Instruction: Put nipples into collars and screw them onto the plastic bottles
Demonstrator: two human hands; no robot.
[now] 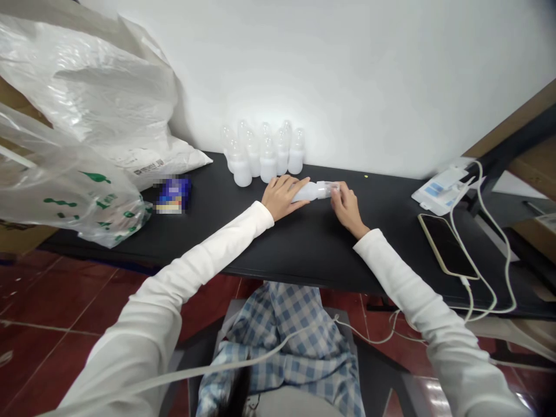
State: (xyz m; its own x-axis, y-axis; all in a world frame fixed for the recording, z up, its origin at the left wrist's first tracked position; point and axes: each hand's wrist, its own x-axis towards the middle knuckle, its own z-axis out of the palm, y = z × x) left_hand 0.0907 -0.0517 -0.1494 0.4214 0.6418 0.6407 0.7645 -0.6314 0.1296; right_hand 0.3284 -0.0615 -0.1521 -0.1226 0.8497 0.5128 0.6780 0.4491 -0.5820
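Centrally, head view: one white bottle (307, 192), held sideways over the black table (299, 249); contact with the tabletop cannot be told. Left hand (283, 198), clasped round the body. Right hand (347, 209), fingers pinched on the clear cap (325, 190). Behind: standing bottles (268, 165), clustered, clear-capped, near the wall. Left side: blue packet (176, 193), plastic bags (113, 110). Right side: phone (447, 246), white cable (507, 272).

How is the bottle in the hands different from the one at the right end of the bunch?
The held bottle is tipped on its side; the standing bottle is upright. The left hand is on the held bottle's white body, the right hand at its clear end; no hand touches the standing bottle. Both have white bodies and clear tops.
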